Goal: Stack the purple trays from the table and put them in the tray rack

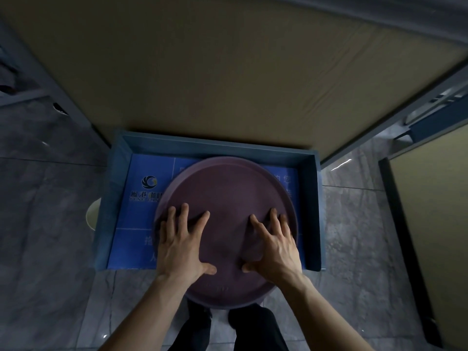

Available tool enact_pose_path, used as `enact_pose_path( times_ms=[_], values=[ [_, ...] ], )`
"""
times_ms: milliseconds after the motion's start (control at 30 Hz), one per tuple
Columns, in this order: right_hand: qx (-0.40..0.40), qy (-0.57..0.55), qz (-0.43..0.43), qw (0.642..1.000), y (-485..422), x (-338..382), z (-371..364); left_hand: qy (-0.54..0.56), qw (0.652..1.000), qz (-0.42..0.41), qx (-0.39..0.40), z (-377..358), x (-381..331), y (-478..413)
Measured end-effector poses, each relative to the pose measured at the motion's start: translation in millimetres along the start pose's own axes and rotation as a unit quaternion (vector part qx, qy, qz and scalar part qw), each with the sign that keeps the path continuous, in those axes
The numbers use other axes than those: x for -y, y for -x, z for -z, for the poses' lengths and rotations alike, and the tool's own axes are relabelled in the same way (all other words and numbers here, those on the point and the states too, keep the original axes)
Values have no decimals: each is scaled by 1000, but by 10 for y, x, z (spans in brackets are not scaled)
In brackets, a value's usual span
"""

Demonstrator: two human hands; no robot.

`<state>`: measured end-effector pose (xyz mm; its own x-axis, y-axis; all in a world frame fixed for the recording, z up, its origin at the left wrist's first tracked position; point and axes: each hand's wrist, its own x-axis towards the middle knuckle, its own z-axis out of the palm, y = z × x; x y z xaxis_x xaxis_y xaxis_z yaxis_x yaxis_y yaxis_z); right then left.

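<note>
A purple tray (228,188) lies in the blue tray rack (314,198) below me, and its near edge sticks out past the rack's open front. A second rim line along its far edge suggests another tray beneath it. My left hand (181,245) rests flat on the tray's left part with fingers spread. On its right part my right hand (272,245) lies flat in the same way. Both palms press on the top surface; neither hand wraps the rim.
The rack is a blue open-fronted box with a printed blue floor (141,188), standing on grey tiles (50,249). A tan table (228,72) is just behind it. A pale round object (92,214) peeks out left of the rack. My dark-trousered legs (253,330) stand below.
</note>
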<state>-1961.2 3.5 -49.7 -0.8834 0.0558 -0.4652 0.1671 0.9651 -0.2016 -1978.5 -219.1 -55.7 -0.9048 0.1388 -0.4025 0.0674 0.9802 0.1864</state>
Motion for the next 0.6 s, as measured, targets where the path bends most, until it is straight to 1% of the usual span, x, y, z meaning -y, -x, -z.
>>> enact_pose_path(
  times_ms=[300, 500, 600],
  values=[
    [6, 16, 14, 1000, -3, -75, -43, -10, 1000, -12, 0, -2, 38, 13],
    [15, 41, 25, 999, 38, -70, 8, -30, 999, -21, 22, 65, 19, -11],
    [-4, 58, 22, 998, 107, -18, 94, -43, 999, -27, 15, 181, 37, 0]
  ],
)
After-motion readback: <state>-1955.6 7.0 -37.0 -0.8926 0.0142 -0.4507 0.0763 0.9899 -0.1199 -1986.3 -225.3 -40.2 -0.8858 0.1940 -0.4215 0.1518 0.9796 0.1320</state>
